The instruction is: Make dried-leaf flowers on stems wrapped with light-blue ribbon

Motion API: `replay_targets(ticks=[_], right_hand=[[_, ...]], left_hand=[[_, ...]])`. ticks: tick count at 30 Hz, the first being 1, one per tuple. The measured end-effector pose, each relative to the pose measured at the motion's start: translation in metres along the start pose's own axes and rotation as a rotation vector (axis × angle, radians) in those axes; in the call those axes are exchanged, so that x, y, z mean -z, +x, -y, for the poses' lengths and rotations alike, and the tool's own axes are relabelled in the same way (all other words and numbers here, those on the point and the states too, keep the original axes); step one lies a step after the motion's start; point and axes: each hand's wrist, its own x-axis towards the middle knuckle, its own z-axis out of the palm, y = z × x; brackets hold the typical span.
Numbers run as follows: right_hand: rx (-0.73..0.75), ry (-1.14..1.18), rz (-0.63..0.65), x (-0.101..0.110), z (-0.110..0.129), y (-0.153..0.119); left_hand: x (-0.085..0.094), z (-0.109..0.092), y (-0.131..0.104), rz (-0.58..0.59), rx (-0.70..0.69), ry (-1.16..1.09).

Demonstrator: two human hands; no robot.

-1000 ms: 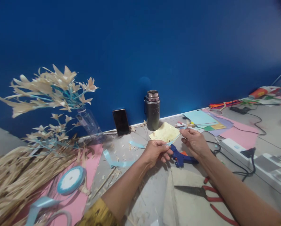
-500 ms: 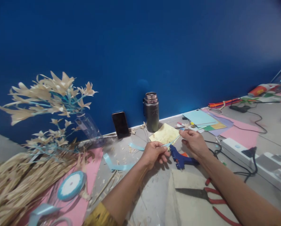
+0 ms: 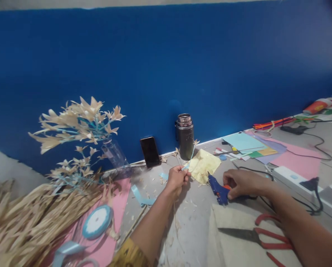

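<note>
My left hand (image 3: 177, 181) is closed on a thin stem wrapped in light blue ribbon (image 3: 192, 152), with a small pale flower at its top, near the dark flask (image 3: 185, 139). My right hand (image 3: 242, 183) has its fingers curled round the handle of the blue glue gun (image 3: 218, 189), whose nozzle points up and left toward the yellow crumpled sheet (image 3: 205, 165). Light blue ribbon (image 3: 140, 197) lies left of my left hand. Red-handled scissors (image 3: 269, 237) rest on a pale cloth or pad (image 3: 233, 215) below my right hand.
At the left, pale flowers (image 3: 82, 118) lean above dried husks (image 3: 43, 215) and a blue ribbon spool (image 3: 97, 221) on pink paper. A phone (image 3: 150, 152) leans on the blue wall. Coloured papers (image 3: 246, 142), a white power strip (image 3: 291, 180) and dark cables lie at the right.
My right hand has let go of the ribbon end and moved down onto the glue gun. My left hand still holds the stem, now more upright. The view has shifted.
</note>
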Motion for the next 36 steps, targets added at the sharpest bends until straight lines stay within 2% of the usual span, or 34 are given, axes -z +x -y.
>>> replay_targets(ticks=[4, 7, 10, 13, 18, 21, 29, 36], right_hand=[[0.059, -0.167, -0.011, -0.008, 0.003, -0.001], [0.136, -0.162, -0.023, -0.008, 0.004, 0.0], [0.144, -0.036, -0.004, -0.003, 0.005, 0.0], [0.156, 0.194, 0.03, 0.003, 0.008, -0.001], [0.33, 0.561, 0.145, 0.003, 0.016, 0.0], [0.353, 0.618, 0.165, -0.003, 0.016, 0.003], [0.332, 0.763, 0.126, -0.014, 0.015, 0.009], [0.328, 0.86, 0.097, -0.02, 0.0, 0.014]], left_hand=[[0.001, 0.001, -0.001, 0.002, -0.006, -0.025], [0.001, 0.003, -0.001, -0.023, -0.024, -0.017], [0.0, 0.005, 0.0, -0.056, -0.042, -0.005], [-0.001, 0.007, 0.001, -0.074, -0.051, 0.004], [-0.003, 0.007, -0.001, -0.088, -0.069, -0.009], [-0.005, 0.007, -0.003, -0.094, -0.085, -0.034], [-0.009, 0.006, -0.006, -0.101, -0.12, -0.095], [-0.012, 0.007, -0.006, -0.092, -0.107, -0.132]])
